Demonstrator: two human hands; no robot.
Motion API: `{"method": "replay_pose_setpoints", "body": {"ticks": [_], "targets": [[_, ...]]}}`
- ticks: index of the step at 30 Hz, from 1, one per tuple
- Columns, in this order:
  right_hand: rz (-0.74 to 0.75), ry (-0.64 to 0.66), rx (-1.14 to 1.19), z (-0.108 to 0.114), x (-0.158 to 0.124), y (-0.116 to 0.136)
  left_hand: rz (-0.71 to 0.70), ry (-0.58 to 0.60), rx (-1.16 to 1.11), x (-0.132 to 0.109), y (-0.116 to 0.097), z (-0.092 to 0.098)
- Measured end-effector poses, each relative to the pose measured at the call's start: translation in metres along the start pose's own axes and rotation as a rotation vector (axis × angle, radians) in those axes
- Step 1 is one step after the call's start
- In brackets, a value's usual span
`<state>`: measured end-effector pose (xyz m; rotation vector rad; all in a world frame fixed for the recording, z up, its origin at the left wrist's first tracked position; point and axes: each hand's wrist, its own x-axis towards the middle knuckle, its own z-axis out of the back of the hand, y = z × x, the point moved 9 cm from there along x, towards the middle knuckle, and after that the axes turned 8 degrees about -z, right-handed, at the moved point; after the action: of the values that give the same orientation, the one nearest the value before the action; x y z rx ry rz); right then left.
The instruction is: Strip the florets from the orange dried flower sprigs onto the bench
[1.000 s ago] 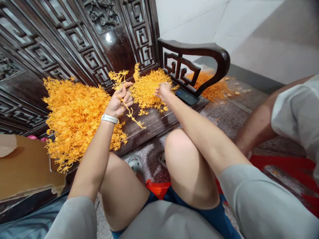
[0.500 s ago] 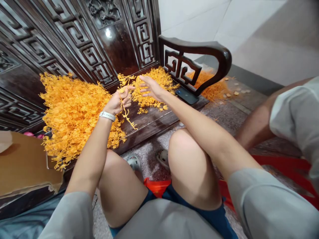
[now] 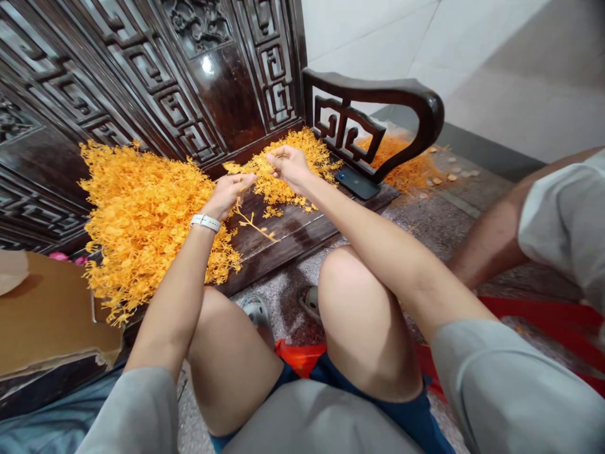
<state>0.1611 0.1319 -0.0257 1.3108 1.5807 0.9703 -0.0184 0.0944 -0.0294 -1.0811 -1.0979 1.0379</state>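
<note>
Carved dark bench, left hand and right hand raised, both pinching orange sprigs

Grey short sleeves, white wristband — blue shorts

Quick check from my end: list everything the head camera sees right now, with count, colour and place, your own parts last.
large sprig pile: one, orange-yellow, left on the bench seat
small sprig pile: one, orange-yellow, mid-seat under the right hand
far sprig pile: one, orange, on the floor beyond the armrest
single sprig: one, yellow, hanging from the left hand
phone: one, dark, on the seat by the armrest
wooden bench: one, dark carved wood
armrest: one, dark wood, right end of the bench
cardboard: one, brown, far left
another person's leg: one, right edge
watch: one, white, left wrist
left hand: fingers closed on the single sprig
right hand: fingers pinching a piece over the small pile
</note>
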Motion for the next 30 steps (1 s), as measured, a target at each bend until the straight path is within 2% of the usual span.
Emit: {"method": "replay_pose_setpoints", "body": {"ticks": [3,7,11,19,26,28,30], "targets": [[0.021,-0.055,-0.028,0.001,0.002,0.001,-0.051,-0.055,0.167,0.005,0.001,0.000],[-0.003,-0.048,-0.003,-0.005,-0.001,0.001,-0.119,-0.261,0.118,0.008,-0.002,0.007],[0.000,0.007,-0.059,-0.018,-0.010,0.003,-0.090,-0.399,0.077,0.005,0.001,0.017],[0.083,0.058,-0.131,-0.025,-0.012,0.007,-0.110,-0.369,0.112,0.005,0.001,0.022],[0.142,0.017,-0.185,-0.029,0.002,-0.002,-0.081,-0.341,0.071,0.003,0.001,0.009],[0.173,-0.001,-0.231,-0.020,0.011,0.003,-0.075,-0.347,0.078,0.002,-0.001,0.007],[0.154,-0.127,-0.239,0.013,0.020,0.008,-0.073,-0.385,0.115,0.000,-0.004,0.014]]}}
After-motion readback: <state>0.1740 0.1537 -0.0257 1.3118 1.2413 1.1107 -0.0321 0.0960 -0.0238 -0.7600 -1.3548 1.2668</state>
